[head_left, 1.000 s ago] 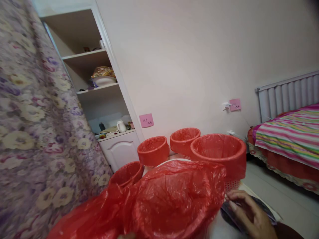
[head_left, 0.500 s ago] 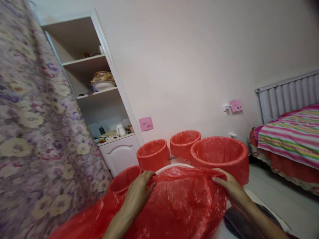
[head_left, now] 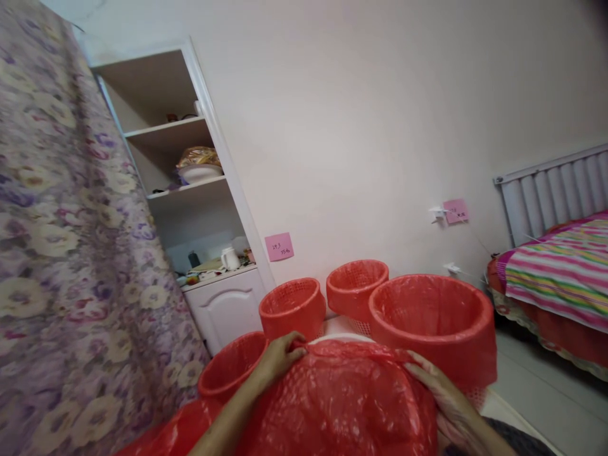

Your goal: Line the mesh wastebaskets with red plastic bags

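A thin red plastic bag (head_left: 351, 399) spreads wide in front of me and is drawn over a round basket, whose white rim (head_left: 341, 337) shows at the far edge. My left hand (head_left: 284, 356) is closed on the bag's edge at the left of that rim, thumb and fingers pinched together. At the right side, my right hand (head_left: 430, 380) grips the bag's edge, with its fingers along the rim. Most of the basket is hidden beneath the plastic.
Red-lined baskets stand around: one at left (head_left: 232, 364), two behind, and a larger one (head_left: 432, 316) close to my right hand. A floral curtain (head_left: 85, 253) hangs at left, beside a shelved cabinet (head_left: 228, 310). A bed (head_left: 560, 272) stands at right.
The bag has been pulled further down and tighter over the basket, its edge gathered along the rim. Both hands still hold it, and the view has tilted slightly upward.
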`<control>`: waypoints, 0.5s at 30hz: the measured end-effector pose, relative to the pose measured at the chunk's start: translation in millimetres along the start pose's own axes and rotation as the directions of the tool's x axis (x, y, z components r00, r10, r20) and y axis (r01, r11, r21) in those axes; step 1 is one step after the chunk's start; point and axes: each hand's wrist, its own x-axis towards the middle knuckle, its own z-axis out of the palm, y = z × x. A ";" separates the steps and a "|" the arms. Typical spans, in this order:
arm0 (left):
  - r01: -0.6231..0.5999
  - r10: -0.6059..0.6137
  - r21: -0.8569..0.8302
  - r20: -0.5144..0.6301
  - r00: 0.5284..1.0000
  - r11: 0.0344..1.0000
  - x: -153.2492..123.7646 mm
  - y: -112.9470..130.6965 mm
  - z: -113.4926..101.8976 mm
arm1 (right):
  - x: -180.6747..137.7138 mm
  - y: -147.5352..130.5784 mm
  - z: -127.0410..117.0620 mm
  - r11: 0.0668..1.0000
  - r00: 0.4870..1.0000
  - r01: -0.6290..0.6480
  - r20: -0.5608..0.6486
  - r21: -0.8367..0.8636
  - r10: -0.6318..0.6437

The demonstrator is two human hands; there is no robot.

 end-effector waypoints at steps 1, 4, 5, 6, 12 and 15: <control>0.009 -0.009 -0.009 0.003 1.000 1.000 3.3 -1.8 1.6 | 1.7 1.6 1.8 1.000 0.999 -0.006 -0.036 0.029 0.007; 0.013 -0.013 -0.031 -0.008 1.000 0.999 15.0 -6.2 9.4 | 5.6 4.8 5.6 0.996 0.993 -0.035 -0.113 0.087 0.045; -0.001 0.001 -0.047 -0.015 1.000 0.999 19.1 -7.3 12.8 | 6.0 5.4 6.0 0.994 0.991 -0.052 -0.120 0.094 0.063; -0.018 0.017 -0.069 -0.024 1.000 0.997 23.2 -8.4 16.3 | 5.8 6.0 6.1 0.993 0.990 -0.069 -0.113 0.096 0.080; 0.009 -0.028 -0.253 -0.073 0.997 0.967 41.4 -19.4 31.8 | 3.0 9.8 11.1 0.985 0.986 -0.166 -0.037 -0.041 0.165; 0.062 -0.098 -0.343 -0.089 0.991 0.937 48.9 -30.2 36.9 | 7.9 11.2 15.6 0.976 0.998 -0.053 -0.042 -0.211 0.046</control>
